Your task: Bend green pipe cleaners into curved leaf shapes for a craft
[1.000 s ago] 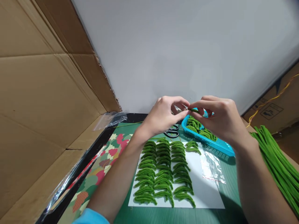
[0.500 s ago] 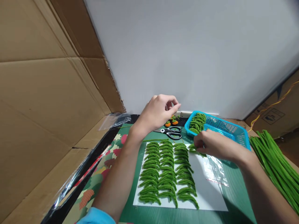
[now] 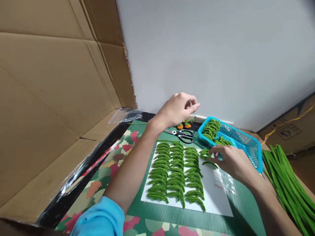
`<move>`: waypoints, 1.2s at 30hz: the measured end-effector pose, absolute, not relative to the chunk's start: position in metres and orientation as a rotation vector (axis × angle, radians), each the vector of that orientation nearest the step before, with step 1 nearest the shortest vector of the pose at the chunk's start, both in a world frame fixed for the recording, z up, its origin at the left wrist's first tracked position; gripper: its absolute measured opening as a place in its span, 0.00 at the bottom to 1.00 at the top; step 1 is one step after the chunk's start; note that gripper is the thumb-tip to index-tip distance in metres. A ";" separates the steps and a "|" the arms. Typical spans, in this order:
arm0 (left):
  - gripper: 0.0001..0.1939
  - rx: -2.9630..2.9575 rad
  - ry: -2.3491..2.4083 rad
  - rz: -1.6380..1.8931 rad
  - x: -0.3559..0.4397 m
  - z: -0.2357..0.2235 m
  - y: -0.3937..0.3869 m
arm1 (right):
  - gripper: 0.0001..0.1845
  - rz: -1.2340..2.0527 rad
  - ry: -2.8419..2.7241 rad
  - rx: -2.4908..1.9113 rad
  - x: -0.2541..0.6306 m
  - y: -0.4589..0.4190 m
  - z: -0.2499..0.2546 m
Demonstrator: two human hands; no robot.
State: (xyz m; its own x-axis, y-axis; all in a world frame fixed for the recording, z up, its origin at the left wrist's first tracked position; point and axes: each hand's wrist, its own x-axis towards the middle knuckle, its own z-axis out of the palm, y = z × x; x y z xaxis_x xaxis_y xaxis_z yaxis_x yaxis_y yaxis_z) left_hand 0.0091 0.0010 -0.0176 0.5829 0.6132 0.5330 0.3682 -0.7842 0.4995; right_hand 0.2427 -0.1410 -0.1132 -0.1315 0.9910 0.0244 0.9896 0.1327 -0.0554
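Observation:
My left hand (image 3: 180, 106) is raised above the back edge of the table, over the scissors (image 3: 185, 136). Its thumb and forefinger are pinched together, and I cannot make out anything between them. Low over the right side of a white sheet (image 3: 215, 201) is my right hand (image 3: 230, 160), thumb and fingers apart, just beside a short curved green pipe cleaner piece (image 3: 210, 164). Similar fuzzy green pieces (image 3: 176, 170) lie in three long columns on the sheet, and a short fourth column (image 3: 204, 153) begins at the upper right.
A blue plastic basket (image 3: 254, 154) with green pieces at its left end stands behind my right hand. Long green pipe cleaners (image 3: 287, 183) lie at the right. Small orange pumpkin shapes (image 3: 187, 124) sit behind the scissors. A clear bag (image 3: 227, 182) overlaps the sheet; cardboard (image 3: 49, 82) rises at left.
My right hand has opened its fingers and moved slightly off the curved piece, which now lies on the sheet. More green pieces show in the basket. The view has shifted; my left hand stays pinched.

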 end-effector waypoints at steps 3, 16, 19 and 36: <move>0.13 2.517 0.917 0.908 0.007 -0.029 0.014 | 0.10 -0.116 -2.290 -1.989 0.228 -0.115 -0.097; 0.14 2.455 1.307 0.262 -0.011 -0.072 0.059 | 0.08 -0.245 -2.809 -1.739 0.186 0.010 -0.116; 0.16 2.373 1.263 0.188 -0.012 -0.079 0.071 | 0.17 -0.254 -2.935 -1.736 0.189 0.024 -0.124; 0.20 1.913 1.293 -0.324 -0.015 -0.109 0.076 | 0.20 -0.219 -3.210 -1.523 0.195 0.032 -0.127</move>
State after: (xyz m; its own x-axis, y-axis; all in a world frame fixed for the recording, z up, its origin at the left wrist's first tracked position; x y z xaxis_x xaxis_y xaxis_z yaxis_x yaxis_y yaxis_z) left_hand -0.0150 0.0757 -0.1087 0.4480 0.6683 -0.5939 0.8692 -0.1702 0.4642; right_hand 0.1945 0.0325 -0.1270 -0.5636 0.7632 -0.3159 0.7132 0.6426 0.2800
